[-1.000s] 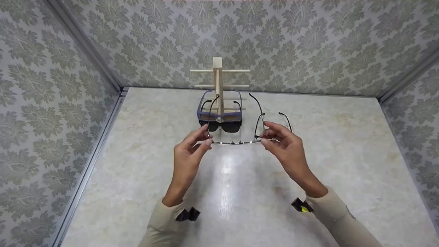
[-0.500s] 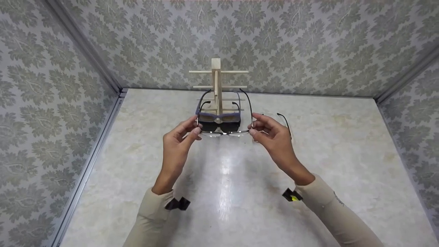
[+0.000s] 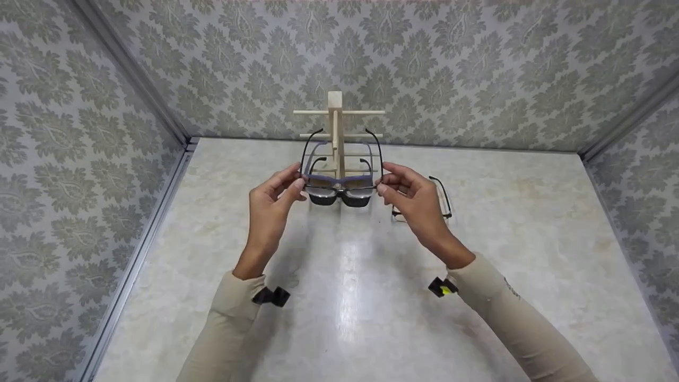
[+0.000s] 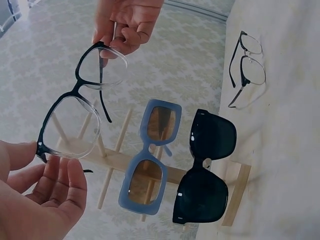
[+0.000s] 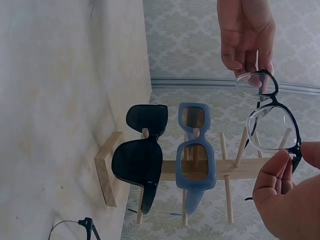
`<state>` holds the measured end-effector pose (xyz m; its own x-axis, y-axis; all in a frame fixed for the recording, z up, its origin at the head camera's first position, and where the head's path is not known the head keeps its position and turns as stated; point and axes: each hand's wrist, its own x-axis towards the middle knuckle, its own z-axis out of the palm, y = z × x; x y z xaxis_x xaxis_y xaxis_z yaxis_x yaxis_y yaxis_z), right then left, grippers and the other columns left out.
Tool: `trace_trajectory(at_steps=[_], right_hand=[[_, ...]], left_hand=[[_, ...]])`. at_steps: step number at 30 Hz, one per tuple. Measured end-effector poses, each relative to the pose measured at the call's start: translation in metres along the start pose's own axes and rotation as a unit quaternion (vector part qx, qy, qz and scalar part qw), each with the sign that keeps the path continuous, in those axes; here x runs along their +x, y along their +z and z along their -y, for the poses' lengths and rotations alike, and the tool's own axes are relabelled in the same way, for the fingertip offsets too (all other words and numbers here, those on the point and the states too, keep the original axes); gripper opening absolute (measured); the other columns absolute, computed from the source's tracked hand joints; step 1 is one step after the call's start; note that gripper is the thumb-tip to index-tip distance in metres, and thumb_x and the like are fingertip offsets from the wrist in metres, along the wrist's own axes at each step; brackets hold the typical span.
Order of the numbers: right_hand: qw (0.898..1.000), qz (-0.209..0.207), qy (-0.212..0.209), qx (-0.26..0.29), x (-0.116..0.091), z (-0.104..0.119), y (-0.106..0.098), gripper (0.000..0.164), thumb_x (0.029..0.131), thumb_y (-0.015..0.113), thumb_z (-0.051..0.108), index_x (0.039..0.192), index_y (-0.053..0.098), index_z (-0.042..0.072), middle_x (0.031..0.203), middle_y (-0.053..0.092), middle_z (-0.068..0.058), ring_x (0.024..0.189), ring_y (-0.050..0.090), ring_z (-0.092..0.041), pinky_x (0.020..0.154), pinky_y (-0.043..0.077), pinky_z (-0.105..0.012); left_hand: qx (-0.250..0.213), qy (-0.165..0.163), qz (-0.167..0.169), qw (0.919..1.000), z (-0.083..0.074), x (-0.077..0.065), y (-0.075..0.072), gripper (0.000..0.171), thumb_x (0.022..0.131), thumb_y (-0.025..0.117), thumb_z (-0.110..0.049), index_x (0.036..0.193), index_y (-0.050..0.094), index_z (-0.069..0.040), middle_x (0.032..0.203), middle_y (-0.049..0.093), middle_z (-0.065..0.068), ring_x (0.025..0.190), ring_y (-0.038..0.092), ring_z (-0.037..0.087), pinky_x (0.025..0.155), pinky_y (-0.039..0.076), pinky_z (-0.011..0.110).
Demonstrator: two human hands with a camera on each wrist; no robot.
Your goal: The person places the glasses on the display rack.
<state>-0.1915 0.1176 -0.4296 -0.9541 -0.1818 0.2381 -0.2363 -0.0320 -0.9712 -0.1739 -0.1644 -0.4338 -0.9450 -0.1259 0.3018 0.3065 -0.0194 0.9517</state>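
Note:
Both hands hold one pair of eyeglasses with a dark upper rim and clear lower rim. My left hand pinches one end by the hinge; my right hand pinches the other. The temples are unfolded and point toward the wooden display stand. In the wrist views the eyeglasses are beside the stand's upper pegs, above the blue sunglasses. Those sunglasses, with brown lenses, sit on a peg row of the stand. Black sunglasses sit on the row below, nearest the base. Contact between eyeglasses and pegs cannot be told.
A second pair of thin-rimmed eyeglasses lies on the marbled table, right of the stand and partly behind my right hand. A patterned wall rises close behind the stand. Side walls flank the table.
Both hands have carried the eyeglasses forward and left, from in front of the stand to over its sunglasses. The sunglasses and the pair on the table have stayed put.

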Motion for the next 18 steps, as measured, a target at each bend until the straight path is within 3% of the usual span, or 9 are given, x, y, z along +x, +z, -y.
trace_trajectory(at_steps=[5, 13, 18], right_hand=[[1.000, -0.004, 0.002, 0.002, 0.008, -0.001, 0.002, 0.047, 0.105, 0.072, 0.001, 0.150, 0.061, -0.006, 0.117, 0.073, -0.016, 0.097, 0.073, -0.020, 0.079, 0.061, -0.031], [1.000, -0.002, -0.003, -0.003, 0.022, 0.000, 0.007, 0.047, 0.105, 0.072, 0.001, 0.150, 0.060, -0.009, 0.113, 0.074, -0.013, 0.097, 0.072, -0.030, 0.080, 0.061, -0.033], [1.000, -0.001, 0.012, -0.003, 0.031, -0.001, 0.009, 0.047, 0.106, 0.072, 0.002, 0.151, 0.061, -0.007, 0.113, 0.074, -0.012, 0.102, 0.072, -0.039, 0.082, 0.062, -0.034]], left_hand=[[0.002, -0.005, -0.006, 1.0000, 0.002, 0.010, 0.000, 0.035, 0.107, 0.070, -0.001, 0.141, 0.070, 0.007, 0.118, 0.074, 0.021, 0.112, 0.071, 0.043, 0.082, 0.065, 0.033], [0.006, -0.017, -0.014, 0.9998, 0.004, 0.026, -0.004, 0.035, 0.108, 0.068, -0.001, 0.142, 0.069, 0.008, 0.125, 0.075, 0.029, 0.105, 0.075, 0.025, 0.083, 0.065, 0.031], [0.013, -0.025, -0.014, 0.9995, 0.007, 0.034, -0.006, 0.036, 0.109, 0.068, -0.004, 0.143, 0.068, 0.009, 0.126, 0.076, 0.027, 0.106, 0.074, 0.029, 0.085, 0.065, 0.032]])
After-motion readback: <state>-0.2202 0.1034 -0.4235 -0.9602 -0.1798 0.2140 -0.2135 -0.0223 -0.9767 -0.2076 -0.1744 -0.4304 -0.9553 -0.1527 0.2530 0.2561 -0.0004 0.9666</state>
